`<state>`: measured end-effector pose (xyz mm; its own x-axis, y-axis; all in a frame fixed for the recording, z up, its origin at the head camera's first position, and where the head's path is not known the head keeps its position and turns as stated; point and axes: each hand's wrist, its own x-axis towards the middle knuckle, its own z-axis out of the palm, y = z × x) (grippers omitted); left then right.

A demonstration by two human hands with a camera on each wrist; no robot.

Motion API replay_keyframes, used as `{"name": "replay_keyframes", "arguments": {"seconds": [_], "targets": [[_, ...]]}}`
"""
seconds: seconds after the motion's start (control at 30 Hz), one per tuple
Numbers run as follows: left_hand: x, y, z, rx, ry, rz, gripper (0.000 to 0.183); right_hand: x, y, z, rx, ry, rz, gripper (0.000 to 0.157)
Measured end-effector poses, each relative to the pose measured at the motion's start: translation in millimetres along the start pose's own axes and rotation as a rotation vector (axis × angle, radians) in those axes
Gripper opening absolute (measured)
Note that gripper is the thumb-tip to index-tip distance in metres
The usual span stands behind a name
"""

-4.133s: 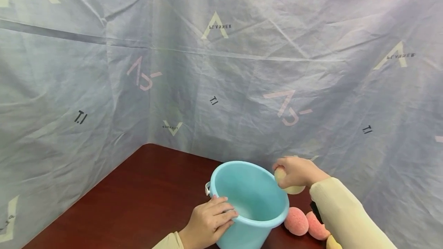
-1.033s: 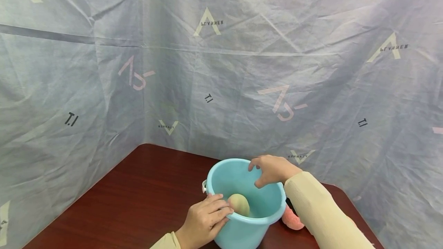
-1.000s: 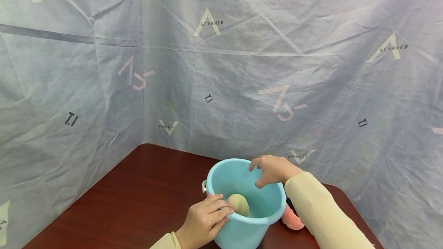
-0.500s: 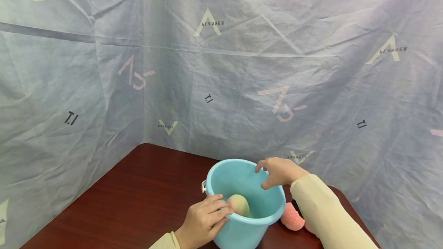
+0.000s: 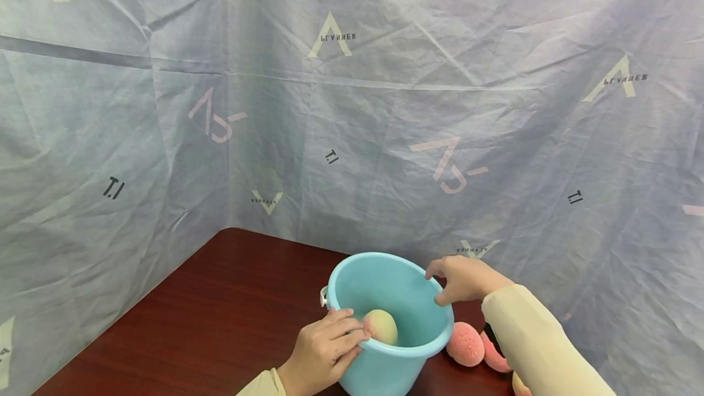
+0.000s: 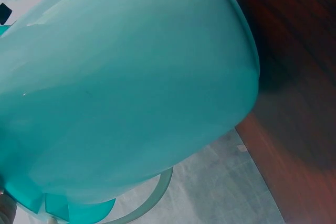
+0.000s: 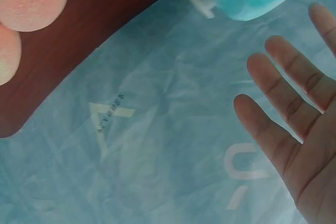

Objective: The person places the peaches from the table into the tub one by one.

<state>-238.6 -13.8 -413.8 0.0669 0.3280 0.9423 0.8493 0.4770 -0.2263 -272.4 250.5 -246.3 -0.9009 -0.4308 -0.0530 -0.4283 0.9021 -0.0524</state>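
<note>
A light blue bucket stands on the table, and one yellow-and-pink peach lies inside it. My left hand grips the near-left rim, fingers over the edge; the thumb is hidden. The bucket wall fills most of the left wrist view. Over the right rim hovers my right hand, its fingers spread and holding nothing. In the right wrist view its fingers are apart. Beside the bucket on the right are a pink peach, a second one and a yellowish fruit partly hidden by my sleeve.
The dark red wooden table reaches left and behind the bucket. A grey printed cloth hangs along its far and left sides. A white handle joint sticks out from the bucket's left side.
Four seconds ago my right hand held a peach right of the bucket; that peach now lies inside. The hand has since drawn back to the right, uncovering the fruit there. My left hand stays put.
</note>
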Motion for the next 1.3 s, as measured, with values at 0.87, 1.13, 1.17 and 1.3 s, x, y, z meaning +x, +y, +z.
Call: {"name": "replay_keyframes", "arguments": {"seconds": [0.87, 1.13, 1.17, 1.3], "targets": [[0.7, 1.5, 1.1, 0.072, -0.002, 0.030, 0.029, -24, 54, 38.0, 0.024, 0.087, 0.142, 0.049], [4.6, 8.4, 7.2, 0.263, 0.082, 0.296, 0.030, -27, 74, 62.5, 0.099, 0.028, 0.203, 0.045], [5.9, 9.7, 8.6, 0.272, 0.095, 0.313, 0.030, -28, 76, 66.8, 0.109, 0.025, 0.207, 0.044], [14.7, 12.7, 11.3, 0.319, 0.138, 0.368, 0.028, -29, 84, 83.7, 0.136, 0.004, 0.233, 0.042]]}}
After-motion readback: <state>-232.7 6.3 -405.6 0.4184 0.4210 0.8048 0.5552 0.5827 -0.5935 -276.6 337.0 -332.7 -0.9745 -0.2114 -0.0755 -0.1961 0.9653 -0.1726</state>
